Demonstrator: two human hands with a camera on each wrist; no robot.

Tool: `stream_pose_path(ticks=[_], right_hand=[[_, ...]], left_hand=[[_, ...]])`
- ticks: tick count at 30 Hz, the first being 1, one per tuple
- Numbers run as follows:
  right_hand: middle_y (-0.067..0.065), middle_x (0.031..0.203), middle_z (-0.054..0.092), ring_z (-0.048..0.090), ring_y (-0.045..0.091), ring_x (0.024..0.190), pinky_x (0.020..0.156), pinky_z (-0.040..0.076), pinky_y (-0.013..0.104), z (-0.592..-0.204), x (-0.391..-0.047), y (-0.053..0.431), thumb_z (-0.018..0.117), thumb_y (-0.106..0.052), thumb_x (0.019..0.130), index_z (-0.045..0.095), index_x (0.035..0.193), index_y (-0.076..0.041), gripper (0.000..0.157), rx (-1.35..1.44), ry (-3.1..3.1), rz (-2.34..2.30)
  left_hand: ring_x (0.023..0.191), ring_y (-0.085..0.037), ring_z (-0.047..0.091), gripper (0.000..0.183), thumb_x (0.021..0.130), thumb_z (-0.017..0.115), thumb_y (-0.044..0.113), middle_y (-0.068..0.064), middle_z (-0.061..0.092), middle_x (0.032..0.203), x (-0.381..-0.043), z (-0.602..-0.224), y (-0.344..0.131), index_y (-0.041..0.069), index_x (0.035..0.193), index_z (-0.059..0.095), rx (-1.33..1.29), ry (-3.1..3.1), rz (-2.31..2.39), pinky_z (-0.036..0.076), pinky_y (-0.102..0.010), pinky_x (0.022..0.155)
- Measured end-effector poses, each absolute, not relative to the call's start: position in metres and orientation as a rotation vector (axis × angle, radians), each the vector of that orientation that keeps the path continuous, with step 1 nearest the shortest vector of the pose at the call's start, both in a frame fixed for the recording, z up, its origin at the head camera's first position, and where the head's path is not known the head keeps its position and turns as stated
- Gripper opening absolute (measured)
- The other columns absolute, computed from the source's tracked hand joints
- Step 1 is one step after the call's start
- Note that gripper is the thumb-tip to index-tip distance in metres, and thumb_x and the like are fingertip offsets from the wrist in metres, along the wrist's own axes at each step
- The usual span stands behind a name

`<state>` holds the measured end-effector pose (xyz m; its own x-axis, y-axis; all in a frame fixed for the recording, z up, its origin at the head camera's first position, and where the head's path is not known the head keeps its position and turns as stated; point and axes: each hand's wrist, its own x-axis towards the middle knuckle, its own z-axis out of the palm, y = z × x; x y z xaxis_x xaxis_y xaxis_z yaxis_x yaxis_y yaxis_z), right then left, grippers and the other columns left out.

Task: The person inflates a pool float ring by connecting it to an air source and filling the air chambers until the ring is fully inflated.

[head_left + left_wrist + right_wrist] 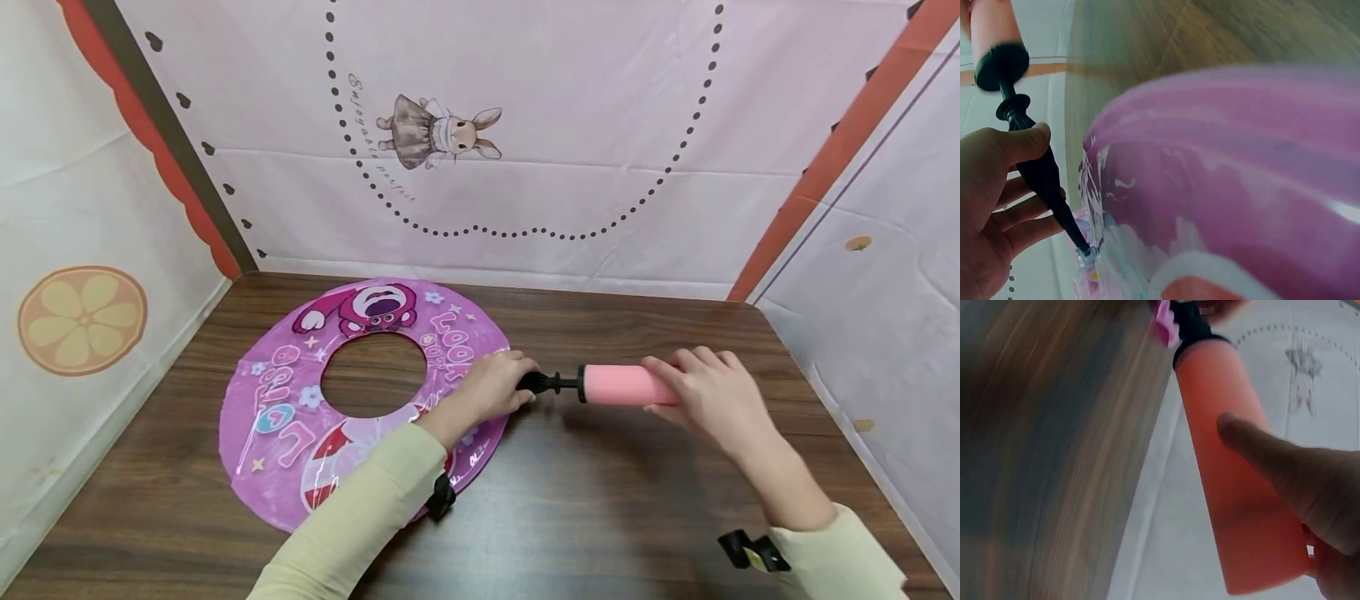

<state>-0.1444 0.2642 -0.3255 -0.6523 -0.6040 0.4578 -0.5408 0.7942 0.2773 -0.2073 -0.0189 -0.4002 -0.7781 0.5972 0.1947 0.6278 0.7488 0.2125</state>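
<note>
A purple swim ring (pixel 277 400) with a cartoon bear and lettering lies on the table, puffed up in the left wrist view. My left hand (pixel 491 385) is over its right edge and grips the black tapered end (pixel 1038 169) of a hand pump. The narrow tip of that end meets a clear valve (pixel 1087 255) on the ring. My right hand (pixel 712 400) holds the pump's pink barrel (pixel 618 384), its thumb lying along the side in the right wrist view. Between the hands, a thin black shaft (pixel 567 383) shows next to the barrel's black cap.
The dark wood table (pixel 570 517) is bordered by pale printed cloth at the back (pixel 562 125) and on both sides. A black strap piece (pixel 441 498) shows at the left sleeve, and another strap piece (pixel 753 552) at the right sleeve.
</note>
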Motion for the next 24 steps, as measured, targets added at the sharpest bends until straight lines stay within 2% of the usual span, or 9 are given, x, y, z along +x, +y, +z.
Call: stream_pose_path(ticks=[2,3,8,15,17,19,21,23,24], right_hand=[[0.012,0.083,0.063,0.056,0.031,0.078,0.061,0.042,0.043,-0.327,-0.149,0.252,0.085,-0.039,0.055,0.066,0.103,-0.012,0.058,0.846,-2.449,-0.181],[0.012,0.083,0.063,0.056,0.031,0.078,0.062,0.042,0.043,-0.329,-0.151,0.247,0.085,-0.038,0.055,0.066,0.103,-0.012,0.058,0.847,-2.450,-0.186],[0.010,0.085,0.063,0.056,0.030,0.079,0.064,0.042,0.043,-0.334,-0.154,0.239,0.084,-0.039,0.056,0.065,0.105,-0.013,0.058,0.854,-2.462,-0.144],[0.009,0.088,0.064,0.058,0.030,0.081,0.065,0.044,0.044,-0.329,-0.147,0.261,0.082,-0.035,0.058,0.063,0.110,-0.012,0.061,0.920,-2.491,-0.032],[0.009,0.090,0.064,0.059,0.030,0.080,0.066,0.045,0.045,-0.325,-0.145,0.270,0.074,-0.051,0.068,0.062,0.112,-0.012,0.061,0.945,-2.505,-0.021],[0.009,0.091,0.064,0.059,0.031,0.079,0.066,0.046,0.047,-0.321,-0.142,0.280,0.056,-0.065,0.077,0.061,0.113,-0.012,0.064,0.962,-2.515,-0.017],[0.009,0.090,0.064,0.059,0.031,0.078,0.065,0.046,0.048,-0.315,-0.140,0.292,0.035,-0.070,0.082,0.061,0.112,-0.012,0.070,0.971,-2.520,-0.005],[0.007,0.090,0.063,0.060,0.029,0.076,0.061,0.047,0.047,-0.308,-0.136,0.305,0.036,-0.071,0.081,0.062,0.111,-0.014,0.070,0.953,-2.529,0.009],[0.006,0.090,0.063,0.059,0.028,0.075,0.060,0.047,0.046,-0.304,-0.135,0.313,0.042,-0.071,0.079,0.063,0.109,-0.015,0.067,0.942,-2.529,0.011]], left_hand=[[0.095,-0.019,0.062,0.039,0.079,0.071,0.031,-0.003,0.064,0.108,-0.208,-0.401,-0.019,0.015,0.113,0.063,-0.986,-2.820,-0.426,0.050,-0.033,0.084],[0.093,-0.019,0.062,0.038,0.079,0.071,0.030,-0.003,0.064,0.107,-0.208,-0.401,-0.019,0.014,0.113,0.063,-0.980,-2.815,-0.443,0.050,-0.033,0.083],[0.091,-0.019,0.062,0.037,0.078,0.073,0.029,-0.003,0.065,0.105,-0.207,-0.402,-0.020,0.014,0.111,0.064,-0.968,-2.799,-0.496,0.050,-0.034,0.082],[0.094,-0.018,0.062,0.038,0.078,0.072,0.030,-0.002,0.064,0.106,-0.207,-0.402,-0.023,0.016,0.112,0.064,-0.973,-2.816,-0.511,0.050,-0.033,0.082],[0.094,-0.018,0.062,0.038,0.078,0.072,0.030,-0.002,0.064,0.107,-0.207,-0.402,-0.023,0.016,0.113,0.063,-0.969,-2.825,-0.508,0.050,-0.033,0.082],[0.094,-0.018,0.062,0.038,0.078,0.072,0.030,-0.001,0.064,0.107,-0.207,-0.402,-0.023,0.017,0.113,0.064,-0.969,-2.829,-0.492,0.050,-0.033,0.083],[0.095,-0.018,0.062,0.038,0.078,0.072,0.031,-0.001,0.064,0.107,-0.206,-0.401,-0.022,0.017,0.113,0.064,-0.971,-2.833,-0.484,0.050,-0.033,0.083],[0.095,-0.018,0.062,0.038,0.079,0.072,0.031,-0.001,0.064,0.107,-0.206,-0.401,-0.022,0.017,0.113,0.063,-0.980,-2.835,-0.484,0.050,-0.033,0.083],[0.095,-0.018,0.062,0.038,0.079,0.071,0.031,-0.001,0.064,0.107,-0.206,-0.400,-0.022,0.017,0.113,0.063,-0.986,-2.833,-0.494,0.050,-0.033,0.083]])
